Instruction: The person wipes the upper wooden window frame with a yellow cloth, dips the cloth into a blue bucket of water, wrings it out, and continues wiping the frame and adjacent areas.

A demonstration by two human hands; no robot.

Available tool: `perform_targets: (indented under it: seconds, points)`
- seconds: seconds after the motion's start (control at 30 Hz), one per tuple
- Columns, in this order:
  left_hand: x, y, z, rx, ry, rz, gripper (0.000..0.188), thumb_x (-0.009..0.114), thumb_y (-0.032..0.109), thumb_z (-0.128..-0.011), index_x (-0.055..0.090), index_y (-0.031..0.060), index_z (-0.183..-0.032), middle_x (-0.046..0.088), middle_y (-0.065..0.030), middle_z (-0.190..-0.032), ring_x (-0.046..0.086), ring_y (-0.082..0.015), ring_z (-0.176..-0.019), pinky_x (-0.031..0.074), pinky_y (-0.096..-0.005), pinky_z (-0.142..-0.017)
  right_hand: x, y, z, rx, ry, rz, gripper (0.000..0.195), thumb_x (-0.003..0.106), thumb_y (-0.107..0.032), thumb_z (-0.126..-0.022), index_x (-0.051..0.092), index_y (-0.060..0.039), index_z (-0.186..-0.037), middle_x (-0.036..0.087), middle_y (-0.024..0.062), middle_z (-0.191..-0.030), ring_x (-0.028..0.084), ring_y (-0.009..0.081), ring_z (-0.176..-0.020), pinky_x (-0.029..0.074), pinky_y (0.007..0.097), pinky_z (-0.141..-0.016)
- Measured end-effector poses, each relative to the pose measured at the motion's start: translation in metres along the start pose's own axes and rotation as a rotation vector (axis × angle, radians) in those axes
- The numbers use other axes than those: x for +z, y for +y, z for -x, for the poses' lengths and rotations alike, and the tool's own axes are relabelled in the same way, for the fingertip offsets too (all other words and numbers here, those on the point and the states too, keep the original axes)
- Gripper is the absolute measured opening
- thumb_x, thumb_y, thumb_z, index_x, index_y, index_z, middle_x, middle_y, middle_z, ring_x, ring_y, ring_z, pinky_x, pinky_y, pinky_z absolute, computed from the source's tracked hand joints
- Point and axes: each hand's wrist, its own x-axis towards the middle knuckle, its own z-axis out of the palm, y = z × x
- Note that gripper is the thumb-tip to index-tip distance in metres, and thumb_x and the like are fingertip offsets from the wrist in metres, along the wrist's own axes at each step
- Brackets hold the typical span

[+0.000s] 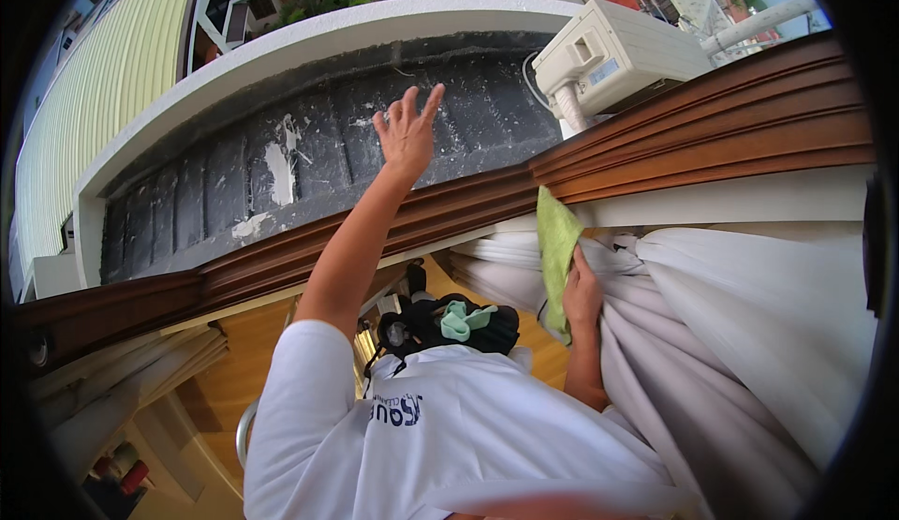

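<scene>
My left hand (409,134) reaches out past the brown wooden window frame (463,204), fingers spread, with nothing in it. It appears above a dark, paint-spattered ledge (337,141) outside; whether it touches glass there I cannot tell. In my right hand (583,292) is a green cleaning cloth (556,253), held upright on the inner side. The cloth's top corner comes up to the lower edge of the frame. Gathered pale curtains (653,337) hang right beside that hand.
An air-conditioner outdoor unit (611,56) stands outside at the upper right. A white parapet (309,28) rims the ledge. At my waist is a black pouch (491,334) with a mint-green cloth (463,320). Another curtain (161,372) hangs left, near a metal rail (246,429).
</scene>
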Motion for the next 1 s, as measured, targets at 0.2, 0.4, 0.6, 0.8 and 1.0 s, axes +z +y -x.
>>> perform_targets:
  seconds: [0.2,0.4,0.6,0.8,1.0]
  points:
    - [-0.056,-0.057,0.088,-0.327,0.242,0.310,0.073,0.061,0.008,-0.066,0.028,0.0178,-0.131,0.038,-0.0111,-0.124,0.036,-0.0284,-0.114,0.023,-0.0428,-0.095,-0.060,-0.073,-0.033,-0.102,-0.123,0.577,0.026,0.040,-0.015,-0.083,0.059,-0.0180,-0.100,0.060,0.0149,-0.078,0.060,0.0316,-0.073,0.046,0.0417,-0.062]
    - [-0.065,-0.152,0.188,-0.583,0.428,0.105,0.063,0.054,0.021,-0.079,0.023,0.0108,-0.132,0.033,-0.0144,-0.128,0.032,-0.0308,-0.118,0.021,-0.0476,-0.094,-0.062,-0.126,-0.084,-0.324,-0.227,0.822,0.025,0.040,-0.016,-0.080,0.064,-0.0149,-0.086,0.061,0.0159,-0.079,0.060,0.0320,-0.076,0.046,0.0426,-0.066]
    - [-0.056,-0.165,0.202,-0.839,0.462,0.134,0.051,0.036,0.038,-0.087,0.027,0.0109,-0.130,0.033,-0.0128,-0.128,0.031,-0.0301,-0.120,0.014,-0.0525,-0.098,-0.053,-0.191,-0.154,-0.494,-0.287,1.135,0.026,0.041,-0.014,-0.079,0.064,-0.0087,-0.090,0.062,0.0120,-0.094,0.061,0.0253,-0.086,0.049,0.0358,-0.067]
    - [-0.046,-0.169,0.207,-0.873,0.590,0.066,0.046,0.041,0.030,-0.085,0.034,0.0057,-0.123,0.042,-0.0100,-0.122,0.039,-0.0261,-0.113,0.022,-0.0469,-0.095,-0.028,-0.196,-0.172,-0.598,-0.527,1.371,0.022,0.048,-0.015,-0.078,0.064,-0.0127,-0.094,0.063,0.0085,-0.095,0.061,0.0241,-0.088,0.049,0.0356,-0.068]
    - [-0.046,-0.171,0.206,-0.882,0.585,0.029,0.044,0.042,0.028,-0.084,0.037,0.0046,-0.121,0.047,-0.0097,-0.118,0.043,-0.0255,-0.109,0.025,-0.0434,-0.093,-0.016,-0.185,-0.157,-0.766,-0.498,1.389,0.019,0.049,-0.017,-0.078,0.065,-0.0117,-0.085,0.064,0.0062,-0.086,0.062,0.0220,-0.080,0.049,0.0347,-0.064]
